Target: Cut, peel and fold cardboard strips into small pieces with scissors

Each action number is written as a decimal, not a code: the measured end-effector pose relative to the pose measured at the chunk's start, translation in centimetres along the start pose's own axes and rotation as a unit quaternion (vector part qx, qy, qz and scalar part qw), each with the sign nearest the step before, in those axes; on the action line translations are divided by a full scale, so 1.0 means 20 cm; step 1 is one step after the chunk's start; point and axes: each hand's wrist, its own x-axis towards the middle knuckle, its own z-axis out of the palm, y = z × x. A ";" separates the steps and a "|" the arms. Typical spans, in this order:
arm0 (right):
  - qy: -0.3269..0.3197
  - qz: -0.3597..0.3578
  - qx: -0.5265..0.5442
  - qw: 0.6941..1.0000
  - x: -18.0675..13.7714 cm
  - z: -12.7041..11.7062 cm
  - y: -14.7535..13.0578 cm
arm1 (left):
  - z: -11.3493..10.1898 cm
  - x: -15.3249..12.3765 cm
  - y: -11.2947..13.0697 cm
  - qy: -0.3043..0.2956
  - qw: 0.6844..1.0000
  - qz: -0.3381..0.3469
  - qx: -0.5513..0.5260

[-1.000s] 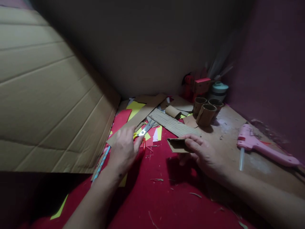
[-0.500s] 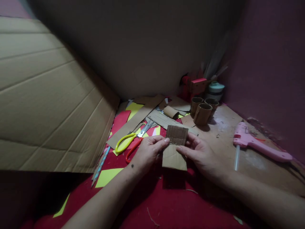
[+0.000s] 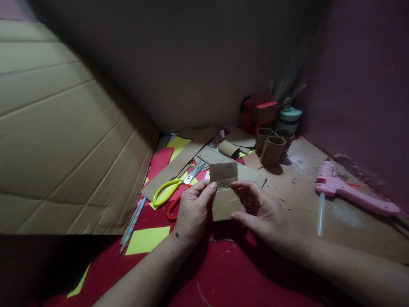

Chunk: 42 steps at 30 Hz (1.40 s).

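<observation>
First: You have a small piece of cardboard up in front of you, above the red cloth. The darker, corrugated half is at the top and the paler half below, with a ragged line running across between them.

Second: Your left hand has it by the left edge. The thumb presses on the face right at that ragged line, with bent fingers behind, so that pinch is closed on the card.

First: Your right hand is looser. Thumb and forefinger stand well parted, the forefinger's tip at the right edge by the ragged line, the thumb's tip at the lower right corner.

Second: I can't tell whether those two tips grip or merely steady it. Either way, the top half rises above your fingertips and the lower half sits between your hands.

First: Just beyond your left hand lie the scissors, blades slightly apart, the red handle partly hidden by you.

Second: A yellow sheet lies just beside your left forearm. Well to your right, the pink glue gun rests on the brown board.
</observation>
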 end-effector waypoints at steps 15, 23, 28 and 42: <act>0.030 -0.126 -0.083 0.988 0.00 -0.02 -0.05 | -0.07 0.04 -0.01 -0.022 0.999 -0.030 0.028; 0.011 0.042 0.067 0.997 0.00 -0.05 -0.04 | -0.09 0.05 -0.02 -0.022 0.997 -0.017 0.072; 0.041 0.113 0.183 0.976 0.02 -0.04 -0.06 | -0.09 0.05 -0.03 -0.044 0.994 -0.034 0.093; 0.023 0.084 0.191 0.978 0.04 -0.06 -0.04 | -0.08 0.04 -0.04 -0.078 0.984 0.011 0.160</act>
